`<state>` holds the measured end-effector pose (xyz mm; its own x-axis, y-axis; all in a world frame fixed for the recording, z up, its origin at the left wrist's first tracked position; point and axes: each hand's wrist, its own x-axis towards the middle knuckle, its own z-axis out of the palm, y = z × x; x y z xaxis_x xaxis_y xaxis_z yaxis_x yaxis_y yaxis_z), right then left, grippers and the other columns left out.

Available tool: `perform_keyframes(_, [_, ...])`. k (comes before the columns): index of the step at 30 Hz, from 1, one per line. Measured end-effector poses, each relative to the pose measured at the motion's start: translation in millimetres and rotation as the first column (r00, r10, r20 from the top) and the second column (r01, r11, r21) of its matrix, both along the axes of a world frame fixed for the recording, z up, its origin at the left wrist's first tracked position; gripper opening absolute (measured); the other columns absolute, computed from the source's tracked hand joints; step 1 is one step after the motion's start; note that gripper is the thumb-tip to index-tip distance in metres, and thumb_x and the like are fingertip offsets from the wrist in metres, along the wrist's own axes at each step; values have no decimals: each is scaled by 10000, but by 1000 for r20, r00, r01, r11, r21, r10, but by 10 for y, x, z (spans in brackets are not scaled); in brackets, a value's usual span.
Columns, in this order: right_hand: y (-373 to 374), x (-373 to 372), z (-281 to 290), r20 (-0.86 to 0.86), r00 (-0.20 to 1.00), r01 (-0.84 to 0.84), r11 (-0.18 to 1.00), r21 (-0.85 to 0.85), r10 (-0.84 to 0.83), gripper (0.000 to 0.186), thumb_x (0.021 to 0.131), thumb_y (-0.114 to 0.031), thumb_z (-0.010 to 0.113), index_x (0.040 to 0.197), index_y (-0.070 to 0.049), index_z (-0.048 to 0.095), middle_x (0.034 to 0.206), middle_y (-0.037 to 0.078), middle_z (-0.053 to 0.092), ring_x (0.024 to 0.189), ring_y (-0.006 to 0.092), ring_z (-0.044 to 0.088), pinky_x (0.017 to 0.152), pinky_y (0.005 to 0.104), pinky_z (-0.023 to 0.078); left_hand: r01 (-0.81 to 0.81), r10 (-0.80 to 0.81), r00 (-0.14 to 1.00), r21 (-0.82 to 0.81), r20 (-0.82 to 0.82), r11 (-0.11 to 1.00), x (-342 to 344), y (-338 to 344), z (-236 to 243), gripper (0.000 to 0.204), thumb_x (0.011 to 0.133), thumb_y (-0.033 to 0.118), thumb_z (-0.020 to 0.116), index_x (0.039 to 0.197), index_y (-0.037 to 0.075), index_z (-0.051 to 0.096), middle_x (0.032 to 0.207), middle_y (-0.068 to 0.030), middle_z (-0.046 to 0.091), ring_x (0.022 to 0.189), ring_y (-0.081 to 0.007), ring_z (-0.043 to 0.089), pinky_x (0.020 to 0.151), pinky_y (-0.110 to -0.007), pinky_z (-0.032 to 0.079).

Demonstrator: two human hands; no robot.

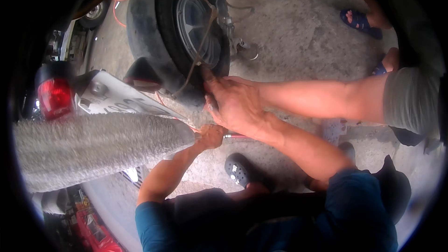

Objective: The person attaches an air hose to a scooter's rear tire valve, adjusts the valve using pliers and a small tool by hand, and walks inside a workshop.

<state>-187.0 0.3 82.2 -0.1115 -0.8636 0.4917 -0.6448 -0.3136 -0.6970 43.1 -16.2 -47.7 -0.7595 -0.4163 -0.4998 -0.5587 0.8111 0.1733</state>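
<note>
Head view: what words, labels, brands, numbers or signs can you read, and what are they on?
White plate: large characters, slanted and partly hidden; I won't copy them out.
Red lamp: faint marks, too small to read.
Black clog: pale badges, too small to read.
Tyre: no lettering I can make out.

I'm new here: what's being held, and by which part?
The left hand seems to grip a thin red rod or hose beside its silvery fitting; the right hand: cannot tell.

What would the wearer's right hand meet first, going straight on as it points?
Probably the black tyre; the co-worker's arm reaches in beside the right hand, and depth is unclear.
</note>
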Motion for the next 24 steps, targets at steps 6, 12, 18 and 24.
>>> perform_keyframes(6, [31,-31,-45,-8,999,-42,999,-30,42,595,748,-151,614,1286,17,423,762,153,613,651,293,604,562,386,481,30,-30,989,-3,-148,1000,86,62,-120,202,770,64,474,905,22,617,764,-160,632,704,-304,626,574,-423,470])
perform_keyframes(12, [-11,-41,97,-63,996,-59,997,45,62,459,763,-144,601,1180,21,504,762,163,614,593,287,599,532,391,473,389,-515,813,-405,-272,828,336,-63,-404,86,772,27,511,761,-47,553,577,-137,503,482,-215,499,382,-363,372])
perform_keyframes(18, [198,164,-211,537,844,-174,947,270,2,264,843,-248,597,1015,-49,579,711,120,603,524,239,570,492,337,457,109,-121,978,-83,-172,991,-4,-12,-32,117,789,61,489,786,11,595,676,-150,596,561,-297,577,476,-408,428])
perform_keyframes(24, [189,425,-693,738,-219,-737,604,303,-638,527,854,-485,523,1128,-38,474,872,78,574,713,214,574,657,361,476,-235,185,918,104,352,966,-241,-5,210,285,824,118,435,1042,80,615,998,-151,644,946,-295,614,851,-402,464])
